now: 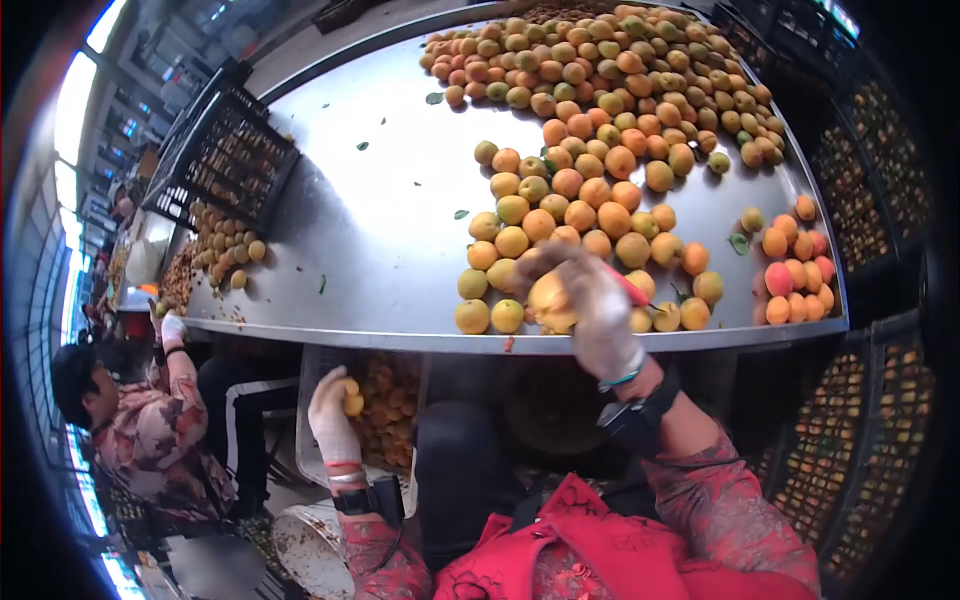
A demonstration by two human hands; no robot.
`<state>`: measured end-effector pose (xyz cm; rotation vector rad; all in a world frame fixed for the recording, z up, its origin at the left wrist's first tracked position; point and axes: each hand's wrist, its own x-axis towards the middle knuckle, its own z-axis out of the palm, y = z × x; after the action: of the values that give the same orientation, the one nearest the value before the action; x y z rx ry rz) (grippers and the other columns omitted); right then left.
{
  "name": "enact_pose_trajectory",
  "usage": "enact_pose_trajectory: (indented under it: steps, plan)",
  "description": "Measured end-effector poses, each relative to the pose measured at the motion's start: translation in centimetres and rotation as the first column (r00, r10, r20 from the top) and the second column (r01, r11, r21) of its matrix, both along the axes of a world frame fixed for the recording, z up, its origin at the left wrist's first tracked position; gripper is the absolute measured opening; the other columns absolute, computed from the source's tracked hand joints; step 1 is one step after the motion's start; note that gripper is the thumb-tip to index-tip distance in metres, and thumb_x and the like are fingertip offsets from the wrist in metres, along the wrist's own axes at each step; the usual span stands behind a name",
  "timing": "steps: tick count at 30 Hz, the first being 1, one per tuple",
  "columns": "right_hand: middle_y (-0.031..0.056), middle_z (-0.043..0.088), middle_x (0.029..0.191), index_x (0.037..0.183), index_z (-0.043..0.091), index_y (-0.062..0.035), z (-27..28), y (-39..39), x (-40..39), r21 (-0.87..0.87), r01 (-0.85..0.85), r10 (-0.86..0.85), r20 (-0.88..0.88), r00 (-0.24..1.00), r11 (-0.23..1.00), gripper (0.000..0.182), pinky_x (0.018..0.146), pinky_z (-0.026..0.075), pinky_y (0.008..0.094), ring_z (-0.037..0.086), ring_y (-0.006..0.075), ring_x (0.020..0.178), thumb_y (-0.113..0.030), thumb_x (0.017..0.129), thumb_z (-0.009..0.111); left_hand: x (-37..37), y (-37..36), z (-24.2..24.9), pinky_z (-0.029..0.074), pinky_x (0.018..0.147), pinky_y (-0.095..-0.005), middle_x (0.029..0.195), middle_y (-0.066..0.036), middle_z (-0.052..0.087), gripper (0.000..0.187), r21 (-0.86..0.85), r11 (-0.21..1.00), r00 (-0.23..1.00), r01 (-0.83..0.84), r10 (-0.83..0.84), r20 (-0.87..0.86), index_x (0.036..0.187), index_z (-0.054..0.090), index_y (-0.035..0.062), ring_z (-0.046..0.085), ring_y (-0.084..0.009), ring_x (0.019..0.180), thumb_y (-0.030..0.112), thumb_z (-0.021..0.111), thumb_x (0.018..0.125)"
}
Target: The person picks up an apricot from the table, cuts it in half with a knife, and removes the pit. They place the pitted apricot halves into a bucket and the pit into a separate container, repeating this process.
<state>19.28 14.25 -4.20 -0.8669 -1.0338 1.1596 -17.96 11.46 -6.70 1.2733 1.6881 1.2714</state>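
My left hand point(333, 415), in a pale glove, hangs below the table's front edge over a white crate point(310, 440) of orange fruit pieces. Its fingers are closed on a yellow apricot piece point(352, 397). Over the front of the metal table point(380, 260), my gloved right hand point(595, 300) is blurred by motion. Its fingers curl over a pale yellow apricot point(550, 302), and a slim red-handled tool point(630, 287) sticks out of the grip, its working end hidden. Loose apricots point(580, 215) lie around this hand and run back into a large heap.
A group of redder apricots point(797, 275) sits at the table's right corner. A black crate point(225, 160) lies tipped at the left, fruit beside it. Stacked crates of fruit point(830, 420) stand to the right. Another person point(150, 420) works at the left. A white bucket point(310, 545) stands below.
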Motion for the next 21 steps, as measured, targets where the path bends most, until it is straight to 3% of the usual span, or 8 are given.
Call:
enact_pose_trajectory:
  steps: [2, 6, 9, 10, 12, 16, 20, 21]
  plan:
    - [0.0162, 0.065, 0.112, 0.125, 0.049, 0.0062, 0.2, -1.6, -1.8, 0.018, -0.066, 0.066, 0.004, 0.998, 0.998, 0.033, 0.096, 0.048, 0.0346, 0.063, 0.0238, 0.106, -0.015, 0.104, 0.037, -1.6, -1.3, -2.7, 0.048, 0.094, -0.0318, 0.106, -0.013, 0.065, 0.026, 0.067, 0.995, 0.871, -0.068, 0.092, -0.483, 0.108, 0.068, -0.0041, 0.061, -0.0231, 0.103, 0.005, 0.057, 0.086]
    - [0.0172, 0.064, 0.116, 0.129, 0.048, 0.0065, 0.0, -3.0, -2.8, 0.062, -0.123, 0.128, -0.089, 0.988, 0.990, 0.032, 0.099, 0.047, 0.0355, 0.061, 0.0234, 0.111, -0.012, 0.103, 0.040, 8.8, -0.7, 4.5, 0.050, 0.081, -0.0261, 0.095, -0.005, 0.065, 0.027, 0.043, 0.994, 0.994, 0.103, -0.103, 0.017, 0.113, 0.066, -0.0026, 0.061, -0.0145, 0.090, 0.006, 0.055, 0.091]
    - [0.0174, 0.062, 0.122, 0.130, 0.046, 0.0073, 0.9, -3.0, -2.0, 0.049, -0.094, 0.093, 0.009, 0.996, 0.994, 0.034, 0.102, 0.045, 0.0354, 0.060, 0.0247, 0.114, -0.011, 0.103, 0.038, 15.4, 1.6, 5.8, 0.052, 0.082, -0.0295, 0.103, -0.009, 0.064, 0.035, -0.316, 0.874, 0.894, 0.370, -0.242, 0.377, 0.129, 0.055, -0.0022, 0.067, -0.0214, 0.092, 0.013, 0.047, 0.098]
    - [0.0141, 0.067, 0.112, 0.121, 0.056, 0.0052, 1.3, -2.9, -2.4, 0.058, 0.005, -0.001, -0.067, 0.998, 0.998, 0.029, 0.096, 0.047, 0.0324, 0.063, 0.0219, 0.108, -0.006, 0.099, 0.041, 17.5, 1.7, 6.0, 0.052, 0.081, -0.0290, 0.109, -0.010, 0.062, 0.038, -0.116, 0.812, 0.707, 0.573, -0.417, 0.571, 0.133, 0.051, -0.0022, 0.065, -0.0184, 0.095, 0.013, 0.046, 0.099]
    - [0.0160, 0.066, 0.113, 0.119, 0.059, 0.0038, 0.7, -2.2, -1.6, 0.192, 0.077, -0.106, 0.147, 0.983, 0.978, 0.029, 0.097, 0.046, 0.0335, 0.063, 0.0247, 0.110, -0.006, 0.098, 0.043, 20.5, 3.8, 4.3, 0.047, 0.092, -0.0253, 0.128, -0.006, 0.053, 0.045, 0.002, 0.693, 0.666, 0.721, -0.693, 0.278, 0.143, 0.041, 0.0015, 0.053, -0.0119, 0.111, 0.014, 0.050, 0.101]
    - [0.0184, 0.064, 0.111, 0.118, 0.061, 0.0008, 1.2, -0.3, 2.0, 0.494, 0.137, -0.412, 0.506, 0.758, 0.859, 0.029, 0.098, 0.043, 0.0358, 0.060, 0.0295, 0.112, -0.018, 0.097, 0.052, 24.6, 5.5, 6.0, 0.045, 0.095, -0.0264, 0.130, -0.005, 0.050, 0.049, 0.054, 0.590, 0.423, 0.806, -0.637, 0.644, 0.140, 0.042, 0.0016, 0.050, -0.0133, 0.115, 0.013, 0.060, 0.096]
    - [0.0134, 0.061, 0.122, 0.128, 0.053, 0.0042, 2.0, 0.0, 4.0, 0.223, 0.251, -0.284, 0.128, 0.950, 0.942, 0.041, 0.103, 0.041, 0.0361, 0.057, 0.0236, 0.115, -0.027, 0.101, 0.052, 26.4, 6.9, 5.3, 0.049, 0.089, -0.0253, 0.125, -0.006, 0.054, 0.039, 0.079, 0.632, 0.423, 0.771, -0.601, 0.678, 0.133, 0.050, 0.0017, 0.055, -0.0098, 0.105, 0.013, 0.056, 0.097]
    - [0.0111, 0.058, 0.127, 0.132, 0.049, 0.0064, 1.5, 0.4, 5.8, 0.155, 0.226, -0.254, 0.197, 0.947, 0.962, 0.046, 0.104, 0.041, 0.0346, 0.056, 0.0203, 0.115, -0.027, 0.101, 0.055, 26.3, 7.5, 5.1, 0.050, 0.086, -0.0249, 0.122, -0.007, 0.056, 0.035, -0.021, 0.646, 0.624, 0.763, -0.728, 0.284, 0.131, 0.053, 0.0011, 0.058, -0.0102, 0.101, 0.012, 0.054, 0.097]
